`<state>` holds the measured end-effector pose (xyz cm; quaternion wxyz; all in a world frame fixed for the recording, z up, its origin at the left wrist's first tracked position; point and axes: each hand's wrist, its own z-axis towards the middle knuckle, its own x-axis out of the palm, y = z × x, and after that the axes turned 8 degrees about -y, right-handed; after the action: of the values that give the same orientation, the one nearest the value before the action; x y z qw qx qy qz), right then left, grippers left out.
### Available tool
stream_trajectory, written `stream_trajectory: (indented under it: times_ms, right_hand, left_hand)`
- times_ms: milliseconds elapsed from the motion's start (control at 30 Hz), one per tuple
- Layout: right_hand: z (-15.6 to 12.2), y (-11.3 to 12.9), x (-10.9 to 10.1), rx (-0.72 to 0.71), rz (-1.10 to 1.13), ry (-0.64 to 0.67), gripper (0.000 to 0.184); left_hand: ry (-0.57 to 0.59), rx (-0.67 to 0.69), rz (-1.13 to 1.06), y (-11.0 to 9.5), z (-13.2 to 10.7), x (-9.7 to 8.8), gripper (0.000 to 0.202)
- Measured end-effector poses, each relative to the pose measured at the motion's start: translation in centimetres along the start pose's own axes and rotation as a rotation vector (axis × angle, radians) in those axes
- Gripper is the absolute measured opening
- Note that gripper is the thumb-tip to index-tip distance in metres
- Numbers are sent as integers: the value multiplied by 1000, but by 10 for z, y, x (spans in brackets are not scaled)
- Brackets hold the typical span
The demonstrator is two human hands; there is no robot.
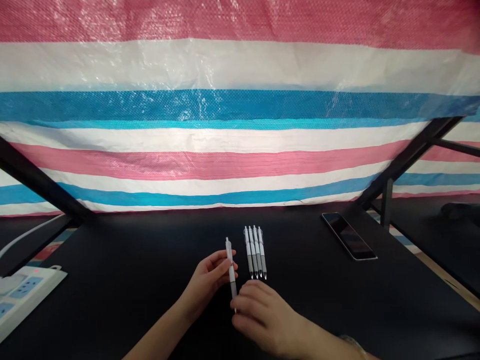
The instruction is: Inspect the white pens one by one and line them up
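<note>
A white pen (231, 272) with a grey grip is pinched between the thumb and fingers of my left hand (212, 272), its clicker end pointing away from me and its tip toward me. My right hand (268, 317) is curled at the pen's lower end, with its fingertips closed around the tip area; the exact contact there is partly hidden and slightly blurred. Just beyond my right hand, several matching white pens (255, 250) with grey grips lie side by side in a neat row, tips toward me.
A phone (349, 236) with a dark screen lies on the black table (150, 240) to the right. At the left edge is a white power strip (32, 295). Black metal bars (397, 170) slant up on both sides, and a striped plastic sheet (225, 165) hangs behind.
</note>
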<state>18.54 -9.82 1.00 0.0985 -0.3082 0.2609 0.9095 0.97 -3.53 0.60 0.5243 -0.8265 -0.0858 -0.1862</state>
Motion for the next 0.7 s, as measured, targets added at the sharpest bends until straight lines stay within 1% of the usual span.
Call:
stream_trajectory:
  times_ms: [33, 100, 133, 167, 200, 233, 267, 300, 367, 467, 567, 633, 700]
  right_hand:
    - [-1, 1, 1, 194, 123, -85, 13]
    - [-3, 2, 4, 619, 461, -214, 11]
    - [-4, 3, 6, 814, 682, -216, 12]
    - [-4, 3, 8, 973, 916, -177, 16]
    - [-4, 2, 9, 1088, 1142, -100, 21]
    - [-4, 1, 11, 1162, 1330, -23, 29]
    - [-5, 0, 13, 1202, 1465, 31, 36]
    - [-5, -1, 15, 1230, 1545, 59, 41]
    - [-7, -3, 18, 1275, 1595, 81, 43]
    - [-9, -5, 19, 1367, 1547, 110, 35]
    - [-7, -5, 17, 1441, 1442, 142, 31]
    - [-6, -5, 15, 1466, 1390, 123, 30]
    - [-6, -5, 15, 1451, 1415, 67, 32]
  left_hand:
    - [-6, 2, -27, -1, 1, -1, 28]
    - [-18, -7, -79, -2, 3, -3, 22]
    - [-22, -20, -100, -3, 3, -4, 20]
    - [-20, -36, -115, -2, 3, -4, 18]
    - [-10, -54, -121, -2, 3, -4, 16]
    - [6, -71, -120, -1, 2, -4, 16]
    - [26, -85, -114, 0, 1, -3, 16]
    - [43, -96, -104, 1, 0, -2, 16]
    - [64, -101, -77, 3, -2, -1, 16]
    - [80, -76, -34, 6, -4, 1, 17]
    - [77, -48, 2, 7, -4, 2, 17]
    - [52, -38, 12, 6, -2, 4, 18]
    - [14, -31, 11, 6, -1, 6, 20]
